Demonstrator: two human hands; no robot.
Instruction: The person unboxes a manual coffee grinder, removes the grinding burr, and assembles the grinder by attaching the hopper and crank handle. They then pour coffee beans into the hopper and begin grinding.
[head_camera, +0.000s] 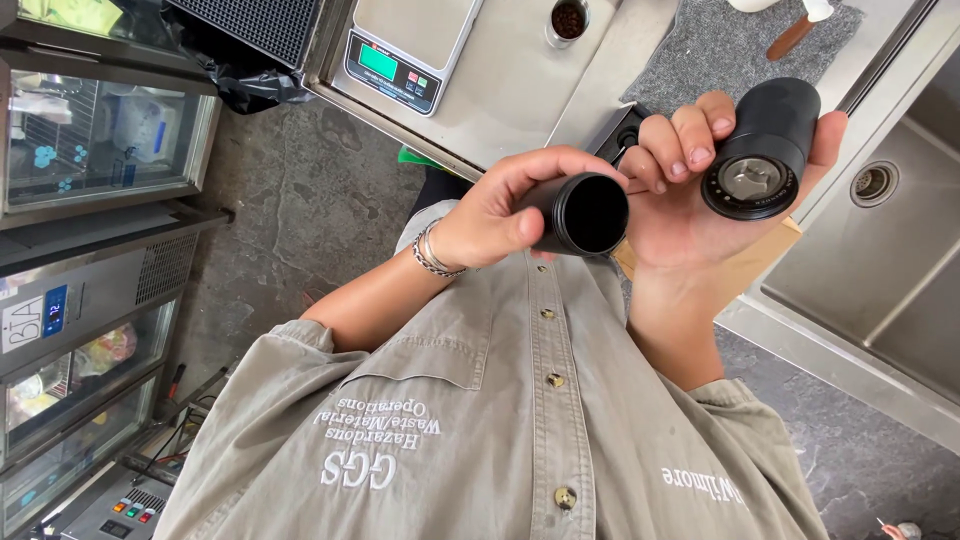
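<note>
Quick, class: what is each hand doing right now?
Left hand: closed, holding a black cup.
Right hand: closed, holding a black grinder.

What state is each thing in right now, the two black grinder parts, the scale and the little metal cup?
left hand: gripping the black cup
black cup: detached, open mouth facing the camera
right hand: gripping the grinder body
grinder body: uncapped, metal burr exposed
scale: display lit green
metal cup: upright, holding brown beans
</note>
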